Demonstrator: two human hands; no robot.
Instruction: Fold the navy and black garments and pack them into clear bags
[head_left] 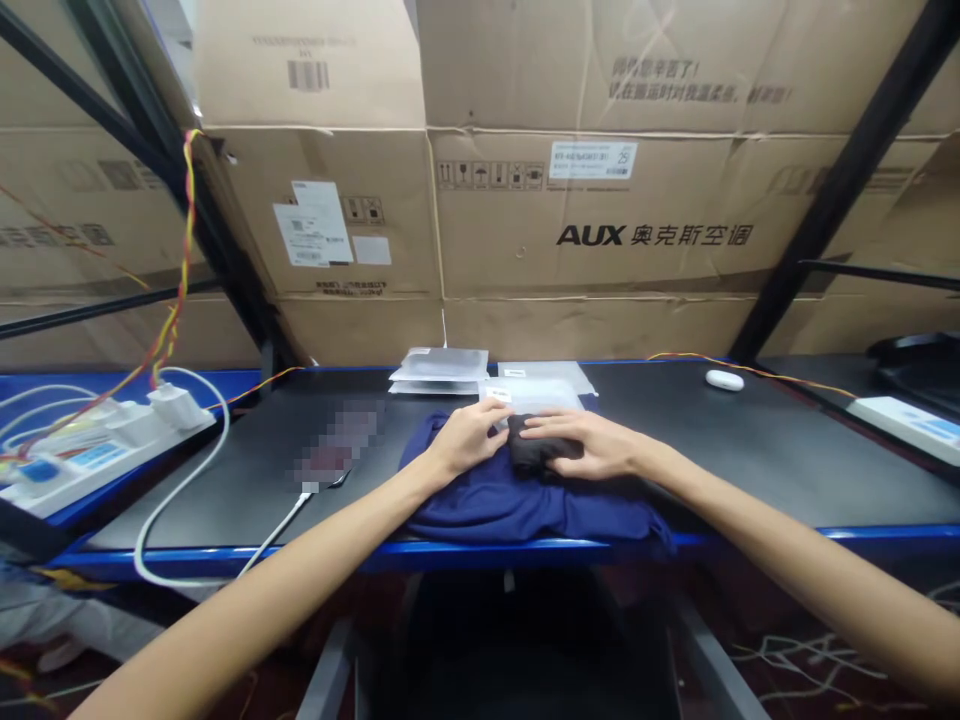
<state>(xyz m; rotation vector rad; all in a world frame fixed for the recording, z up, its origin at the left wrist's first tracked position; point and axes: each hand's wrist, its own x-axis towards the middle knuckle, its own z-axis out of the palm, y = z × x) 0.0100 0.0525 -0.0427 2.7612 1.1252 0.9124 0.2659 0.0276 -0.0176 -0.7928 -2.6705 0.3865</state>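
Note:
A small black bundle of folded cloth (534, 452) sits above a rumpled navy-blue cloth (495, 505) at the table's front. My right hand (581, 443) is closed on the black bundle from its right side, fingers over the top and thumb low. Just left of the bundle, my left hand (476, 435) has its fingers curled at the edge of a clear plastic bag (544, 393), which it appears to pinch. The bag lies behind the bundle, and its near edge is partly hidden by my hands.
Behind lie a stack of flat, frosted packets (439, 370) and another packet (551, 375). A phone-like device (337, 450), blurred out, has a white cable. Power strips (105, 440) stand left and right (911, 425). A white earbud-type case (724, 380) rests at back right; cardboard (585, 260) walls the rear.

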